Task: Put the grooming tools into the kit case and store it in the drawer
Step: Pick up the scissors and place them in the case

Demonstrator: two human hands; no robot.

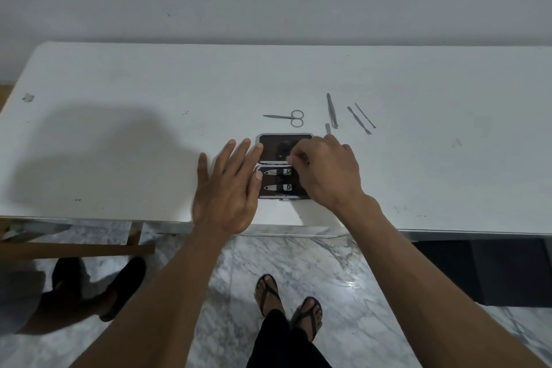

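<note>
The dark kit case lies open flat near the front edge of the white table. Two nail clippers sit strapped in its near half. My left hand rests flat, fingers spread, against the case's left side. My right hand covers the case's right part, fingers pinched over the hinge; what they hold is hidden. Behind the case lie small scissors, tweezers, a short tool partly behind my right hand, and two thin pusher tools.
A drawer front shows under the table edge below the case. A wooden stool frame and another person's shoes are at the lower left. My sandalled feet stand on the marble floor. The wall runs behind the table.
</note>
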